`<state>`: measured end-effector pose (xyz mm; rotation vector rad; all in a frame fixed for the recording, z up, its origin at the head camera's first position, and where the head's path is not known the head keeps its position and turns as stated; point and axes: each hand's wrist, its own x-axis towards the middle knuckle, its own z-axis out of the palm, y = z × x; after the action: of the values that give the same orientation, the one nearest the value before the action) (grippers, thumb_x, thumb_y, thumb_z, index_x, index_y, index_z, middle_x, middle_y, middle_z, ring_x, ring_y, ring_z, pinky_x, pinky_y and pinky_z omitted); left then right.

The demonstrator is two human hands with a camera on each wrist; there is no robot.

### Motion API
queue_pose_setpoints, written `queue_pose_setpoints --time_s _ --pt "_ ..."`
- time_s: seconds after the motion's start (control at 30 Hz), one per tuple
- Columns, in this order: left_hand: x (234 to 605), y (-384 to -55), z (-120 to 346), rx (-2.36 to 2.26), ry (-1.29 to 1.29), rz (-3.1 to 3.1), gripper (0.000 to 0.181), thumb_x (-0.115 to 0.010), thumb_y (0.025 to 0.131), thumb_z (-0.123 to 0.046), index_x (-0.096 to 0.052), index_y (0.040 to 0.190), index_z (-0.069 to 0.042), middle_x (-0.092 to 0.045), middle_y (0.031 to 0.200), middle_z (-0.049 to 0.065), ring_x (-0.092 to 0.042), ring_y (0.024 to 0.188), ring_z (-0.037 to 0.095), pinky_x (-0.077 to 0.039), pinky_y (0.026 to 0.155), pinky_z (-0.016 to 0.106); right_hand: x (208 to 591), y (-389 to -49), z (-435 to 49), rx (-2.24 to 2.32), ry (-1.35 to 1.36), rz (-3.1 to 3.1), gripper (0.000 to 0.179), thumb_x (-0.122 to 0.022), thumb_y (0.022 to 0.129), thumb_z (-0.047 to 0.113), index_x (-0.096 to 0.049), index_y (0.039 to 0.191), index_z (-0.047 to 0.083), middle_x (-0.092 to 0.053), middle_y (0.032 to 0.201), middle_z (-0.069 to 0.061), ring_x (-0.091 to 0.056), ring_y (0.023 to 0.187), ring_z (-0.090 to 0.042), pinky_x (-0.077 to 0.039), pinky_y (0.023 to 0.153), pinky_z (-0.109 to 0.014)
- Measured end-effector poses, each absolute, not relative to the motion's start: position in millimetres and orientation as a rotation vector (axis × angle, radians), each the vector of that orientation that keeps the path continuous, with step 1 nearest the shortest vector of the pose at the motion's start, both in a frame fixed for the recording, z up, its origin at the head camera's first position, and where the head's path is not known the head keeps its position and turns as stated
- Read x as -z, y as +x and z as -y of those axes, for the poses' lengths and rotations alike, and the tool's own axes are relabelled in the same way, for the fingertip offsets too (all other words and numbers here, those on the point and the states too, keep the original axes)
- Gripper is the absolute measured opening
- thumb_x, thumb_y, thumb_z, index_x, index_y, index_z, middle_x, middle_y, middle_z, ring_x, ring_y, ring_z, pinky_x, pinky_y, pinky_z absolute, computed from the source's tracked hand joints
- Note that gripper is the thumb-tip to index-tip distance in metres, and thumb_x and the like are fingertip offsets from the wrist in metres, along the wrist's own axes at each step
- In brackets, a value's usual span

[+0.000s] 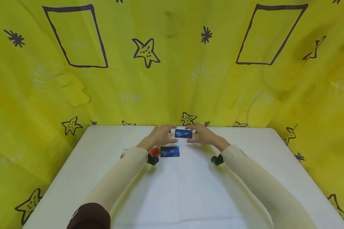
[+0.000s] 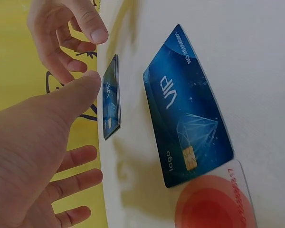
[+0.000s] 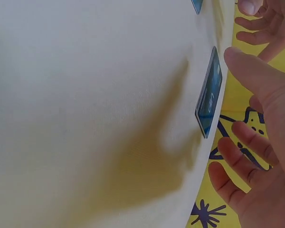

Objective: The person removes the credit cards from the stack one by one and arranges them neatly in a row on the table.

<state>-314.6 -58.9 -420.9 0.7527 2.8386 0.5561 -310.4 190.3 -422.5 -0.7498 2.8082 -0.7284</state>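
At the table's far side lies a blue VIP card (image 1: 183, 133), thick at its edge like a small stack in the left wrist view. My left hand (image 1: 160, 135) is at its left end, fingers spread and thumb apart from them. At the other end my right hand (image 1: 202, 134) faces it, its fingers loosely bent. Space shows between both hands and the card in the wrist views. Closer to me is a second blue VIP card (image 2: 187, 109) with a gold chip. Against its end lies a white card with red circles (image 2: 213, 204), partly hidden by my left arm in the head view.
Another red and white card edge (image 1: 124, 152) shows left of my left forearm. The white table (image 1: 195, 190) ends at a yellow curtain (image 1: 172, 79) printed with stars. A dark round-topped object (image 1: 90, 216) is at the lower left.
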Motion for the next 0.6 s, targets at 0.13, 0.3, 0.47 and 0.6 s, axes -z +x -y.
queue_pose_setpoints --time_s 0.13,0.3,0.47,0.6 --pt "420 -319 55 -0.589 0.764 -2.824 0.072 -0.076 0.092 -0.045 -0.048 0.154 -0.018 -0.065 0.133 0.011 -0.061 0.120 0.028 -0.046 0.106 0.053 424 -317 -190 0.725 -0.729 -2.807 0.065 -0.082 0.089 0.030 -0.057 0.145 0.009 -0.057 0.131 -0.019 -0.056 0.115 -0.036 -0.051 0.095 -0.049" --pt "423 -324 49 -0.613 0.741 -2.815 0.075 -0.077 0.091 -0.044 -0.046 0.155 -0.021 -0.061 0.139 0.011 -0.057 0.125 0.029 -0.041 0.110 0.057 425 -323 -193 0.739 -0.713 -2.803 0.064 -0.083 0.089 0.029 -0.058 0.144 0.008 -0.059 0.130 -0.021 -0.056 0.110 -0.035 -0.051 0.092 -0.048" --pt "427 -329 45 -0.561 0.715 -2.842 0.071 -0.074 0.094 -0.045 -0.046 0.155 -0.022 -0.060 0.139 0.009 -0.054 0.128 0.028 -0.033 0.115 0.057 427 -327 -195 0.755 -0.706 -2.812 0.063 -0.084 0.088 0.028 -0.060 0.142 0.007 -0.061 0.129 -0.021 -0.057 0.105 -0.033 -0.050 0.090 -0.047" --pt "429 -332 42 -0.532 0.728 -2.853 0.068 -0.072 0.096 -0.044 -0.047 0.154 -0.020 -0.061 0.136 0.010 -0.055 0.126 0.028 -0.033 0.115 0.055 430 -331 -196 0.775 -0.665 -2.803 0.063 -0.084 0.087 0.028 -0.060 0.142 0.007 -0.063 0.129 -0.022 -0.058 0.107 -0.034 -0.052 0.090 -0.047"
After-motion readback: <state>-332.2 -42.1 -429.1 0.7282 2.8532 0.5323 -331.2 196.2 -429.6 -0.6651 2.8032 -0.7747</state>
